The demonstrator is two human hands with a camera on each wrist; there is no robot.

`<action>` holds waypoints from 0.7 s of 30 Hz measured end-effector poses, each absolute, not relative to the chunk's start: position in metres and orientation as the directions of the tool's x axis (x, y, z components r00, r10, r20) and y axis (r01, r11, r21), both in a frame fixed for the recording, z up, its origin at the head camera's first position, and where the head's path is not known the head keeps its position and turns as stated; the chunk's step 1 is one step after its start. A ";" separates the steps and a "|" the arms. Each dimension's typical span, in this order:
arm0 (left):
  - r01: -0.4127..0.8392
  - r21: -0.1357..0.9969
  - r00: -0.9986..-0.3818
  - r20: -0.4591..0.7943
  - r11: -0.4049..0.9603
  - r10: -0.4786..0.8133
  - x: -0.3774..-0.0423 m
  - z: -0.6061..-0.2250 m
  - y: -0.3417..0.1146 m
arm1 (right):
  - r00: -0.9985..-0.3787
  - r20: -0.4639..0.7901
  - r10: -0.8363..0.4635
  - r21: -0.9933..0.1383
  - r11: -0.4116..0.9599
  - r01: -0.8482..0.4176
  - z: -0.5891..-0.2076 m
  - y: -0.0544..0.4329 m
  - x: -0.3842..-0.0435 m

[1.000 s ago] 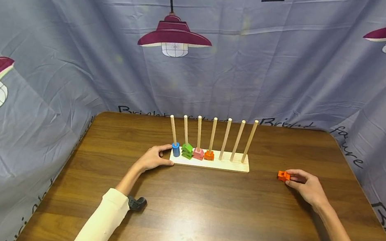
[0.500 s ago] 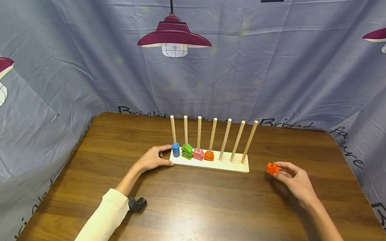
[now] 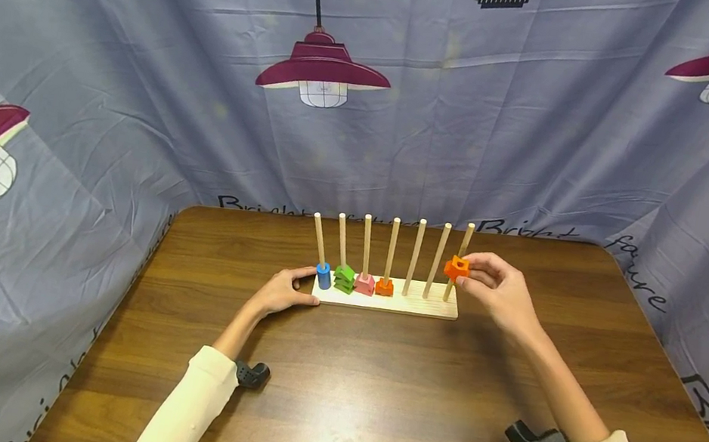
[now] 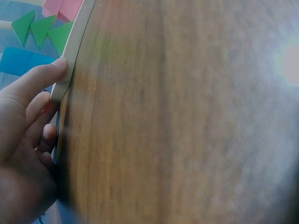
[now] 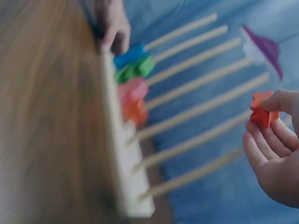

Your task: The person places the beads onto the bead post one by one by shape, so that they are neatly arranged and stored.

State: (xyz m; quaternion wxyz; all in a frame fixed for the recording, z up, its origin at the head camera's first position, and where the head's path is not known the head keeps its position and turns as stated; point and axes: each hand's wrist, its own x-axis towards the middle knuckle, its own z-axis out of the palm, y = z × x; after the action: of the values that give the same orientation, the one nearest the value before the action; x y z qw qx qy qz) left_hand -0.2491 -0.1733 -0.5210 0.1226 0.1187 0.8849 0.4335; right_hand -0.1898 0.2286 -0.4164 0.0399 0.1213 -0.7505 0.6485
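Note:
A pale wooden peg board point(image 3: 410, 306) with several upright pegs stands on the table. My left hand point(image 3: 278, 291) holds its left end, thumb at the front edge and fingers at the back; the thumb point(image 4: 44, 77) shows in the left wrist view. Blue cylinder pieces point(image 3: 323, 277), green zigzag pieces point(image 3: 343, 279), pink pieces point(image 3: 364, 284) and an orange piece point(image 3: 384, 287) sit low on the left pegs. My right hand point(image 3: 502, 293) pinches an orange star-like block point(image 5: 262, 109) with a hole, raised beside the rightmost peg point(image 3: 465, 239) and below its top.
The brown wooden table point(image 3: 343, 387) reaches back to a grey-blue curtain point(image 3: 407, 145) printed with lamps. Three pegs at the right end of the board bear no pieces.
My right hand has lifted the orange block and carried it left, from the table right of the board to the rightmost peg. My left hand stays at the board's end.

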 end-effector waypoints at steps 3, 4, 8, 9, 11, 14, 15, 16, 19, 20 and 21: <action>0.102 0.797 -0.942 -0.115 0.595 0.316 -0.249 -0.521 -0.173 | -0.952 0.284 -0.110 -0.950 0.104 -0.295 -0.398 0.212 -0.196; 0.103 0.797 -0.942 -0.114 0.595 0.316 -0.249 -0.521 -0.173 | -0.947 0.306 -0.101 -0.944 0.097 -0.316 -0.391 0.206 -0.198; 0.108 0.800 -0.942 -0.108 0.591 0.317 -0.248 -0.520 -0.173 | -0.918 0.386 -0.087 -0.918 0.055 -0.392 -0.370 0.185 -0.206; 0.112 0.801 -0.942 -0.103 0.589 0.319 -0.248 -0.520 -0.173 | -0.912 0.401 -0.087 -0.912 0.053 -0.406 -0.365 0.179 -0.208; 0.121 0.803 -0.942 -0.092 0.584 0.323 -0.248 -0.521 -0.173 | -0.900 0.427 -0.089 -0.898 0.071 -0.433 -0.359 0.169 -0.213; 0.132 0.802 -0.943 -0.081 0.583 0.324 -0.249 -0.521 -0.173 | -0.888 0.452 -0.088 -0.880 0.122 -0.460 -0.354 0.156 -0.220; 0.131 0.801 -0.943 -0.081 0.585 0.323 -0.249 -0.521 -0.173 | -0.885 0.457 -0.087 -0.874 0.144 -0.465 -0.354 0.153 -0.222; 0.130 0.800 -0.943 -0.083 0.586 0.322 -0.249 -0.521 -0.173 | -0.885 0.458 -0.085 -0.871 0.156 -0.466 -0.355 0.150 -0.224; 0.125 0.799 -0.943 -0.088 0.588 0.321 -0.249 -0.522 -0.173 | -0.896 0.436 -0.089 -0.883 0.148 -0.444 -0.359 0.141 -0.230; 0.124 0.800 -0.943 -0.091 0.588 0.321 -0.250 -0.522 -0.173 | -0.900 0.426 -0.090 -0.888 0.150 -0.435 -0.361 0.139 -0.232; 0.124 0.801 -0.942 -0.091 0.586 0.324 -0.250 -0.522 -0.173 | -0.905 0.417 -0.090 -0.892 0.154 -0.426 -0.363 0.137 -0.233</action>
State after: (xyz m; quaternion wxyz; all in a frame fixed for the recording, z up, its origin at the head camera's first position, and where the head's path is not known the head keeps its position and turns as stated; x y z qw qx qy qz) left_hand -0.2497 -0.1734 -0.5224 0.1141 0.1267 0.8831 0.4372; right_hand -0.2326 0.1374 -0.3626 0.1341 0.1724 -0.7477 0.6271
